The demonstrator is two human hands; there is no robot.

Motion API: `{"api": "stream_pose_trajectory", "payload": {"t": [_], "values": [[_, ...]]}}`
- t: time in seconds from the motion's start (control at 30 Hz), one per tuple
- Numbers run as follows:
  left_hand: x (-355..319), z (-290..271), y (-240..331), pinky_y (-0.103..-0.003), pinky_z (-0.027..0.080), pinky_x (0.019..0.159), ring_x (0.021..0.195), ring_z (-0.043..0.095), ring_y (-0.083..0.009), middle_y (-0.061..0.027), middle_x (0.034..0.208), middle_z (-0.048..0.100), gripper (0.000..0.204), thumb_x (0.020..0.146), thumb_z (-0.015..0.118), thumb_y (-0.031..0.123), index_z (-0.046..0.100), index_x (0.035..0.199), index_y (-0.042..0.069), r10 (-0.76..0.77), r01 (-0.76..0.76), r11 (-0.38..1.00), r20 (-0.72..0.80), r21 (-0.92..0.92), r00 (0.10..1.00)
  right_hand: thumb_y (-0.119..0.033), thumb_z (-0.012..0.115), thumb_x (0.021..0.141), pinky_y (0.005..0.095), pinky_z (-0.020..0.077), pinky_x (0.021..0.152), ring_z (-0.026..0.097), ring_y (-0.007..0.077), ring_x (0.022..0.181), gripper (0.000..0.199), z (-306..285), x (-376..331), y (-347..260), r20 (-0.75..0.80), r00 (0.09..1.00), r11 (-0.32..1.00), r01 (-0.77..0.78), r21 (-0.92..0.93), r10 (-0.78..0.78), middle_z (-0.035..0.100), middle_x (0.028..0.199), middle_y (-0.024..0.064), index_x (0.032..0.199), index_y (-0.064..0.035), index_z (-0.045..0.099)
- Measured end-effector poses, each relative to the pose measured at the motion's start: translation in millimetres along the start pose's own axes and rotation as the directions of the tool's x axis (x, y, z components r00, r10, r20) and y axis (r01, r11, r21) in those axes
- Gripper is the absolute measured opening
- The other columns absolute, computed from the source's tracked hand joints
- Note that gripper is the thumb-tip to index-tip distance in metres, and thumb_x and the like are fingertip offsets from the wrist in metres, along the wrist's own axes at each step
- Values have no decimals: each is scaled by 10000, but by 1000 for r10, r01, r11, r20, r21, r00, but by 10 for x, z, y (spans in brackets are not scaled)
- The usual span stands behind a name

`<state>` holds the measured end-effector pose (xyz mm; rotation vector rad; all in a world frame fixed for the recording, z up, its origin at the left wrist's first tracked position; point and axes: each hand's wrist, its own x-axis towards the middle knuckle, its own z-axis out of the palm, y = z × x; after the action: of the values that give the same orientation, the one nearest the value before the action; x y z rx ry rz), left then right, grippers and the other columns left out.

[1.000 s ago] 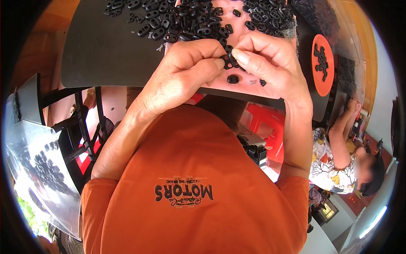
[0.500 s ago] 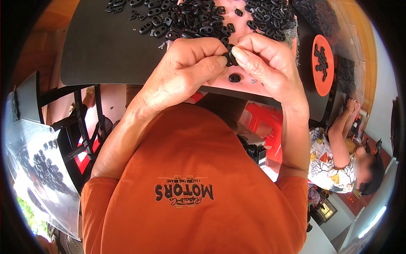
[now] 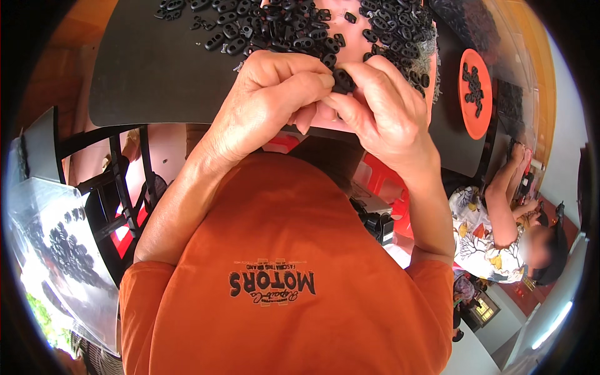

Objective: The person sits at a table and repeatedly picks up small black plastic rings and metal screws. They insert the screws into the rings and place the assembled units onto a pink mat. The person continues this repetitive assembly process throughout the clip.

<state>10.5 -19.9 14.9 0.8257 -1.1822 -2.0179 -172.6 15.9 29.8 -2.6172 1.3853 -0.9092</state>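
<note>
Just over the near edge of the table, both my hands meet at a small black oval cord lock (image 3: 342, 81). My right hand (image 3: 392, 107) holds it between bent fingers and thumb. Pinched closed, my left hand (image 3: 270, 97) presses its thumb and fingertips against the left side of the piece; any smaller part in that pinch is hidden. Beyond my fingers lies a heap of black two-hole cord locks (image 3: 289, 28), and a second heap (image 3: 390, 31) spreads to its right.
Small silvery springs (image 3: 427, 50) lie beside the right heap. An orange plate (image 3: 476, 129) at the table's right holds small black parts (image 3: 474, 90). A black chair frame (image 3: 115, 169) and a red stool (image 3: 378, 172) stand below. Another person (image 3: 494, 244) sits at the right.
My right hand has lowered and turned, its thumb sliding down, so more of the cord lock's face shows. My left hand has shifted slightly. The seated person's arm has moved.
</note>
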Motion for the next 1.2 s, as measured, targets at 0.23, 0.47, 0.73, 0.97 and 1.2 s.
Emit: {"api": "stream_pose_trajectory", "payload": {"t": [0.23,0.47,0.73,0.97,1.2], "values": [[45,6,31,-227,400,501,549,504,-61,-18,610,561,239,886,516,144,622,742,-15,-16,12,995,36,101,999,-116,751,754,328,457,504,548,204,577,326,-197,81,-64,149,989,1000,13,17,-15,523,831,86,997,11,574],[98,-11,11,-230,406,514,583,471,-32,1,611,536,210,865,524,128,628,806,-46,49,-79,958,113,277,992,-137,727,785,348,450,534,535,213,577,329,-169,1,-36,155,988,999,-23,43,16,514,814,84,1036,3,565],[94,49,27,-233,350,495,553,438,-52,1,577,491,229,858,518,133,599,707,-20,-58,50,990,57,129,997,-301,745,751,289,471,485,547,162,610,392,-78,-36,17,121,991,989,68,-129,-53,468,773,52,940,-22,546],[73,11,-67,-238,302,460,511,380,-44,14,543,449,266,852,503,112,517,608,7,-7,-1,995,75,100,997,-318,737,769,301,450,462,534,180,571,387,-30,-5,16,155,985,987,96,-131,-75,445,715,63,774,-53,455],[82,-6,-69,-261,268,435,489,330,-43,22,528,408,246,833,483,89,492,607,-10,32,-59,975,133,212,991,-357,704,807,317,441,442,546,218,504,413,-1,-47,31,196,977,985,113,-132,-86,453,631,68,736,-54,433]]}}
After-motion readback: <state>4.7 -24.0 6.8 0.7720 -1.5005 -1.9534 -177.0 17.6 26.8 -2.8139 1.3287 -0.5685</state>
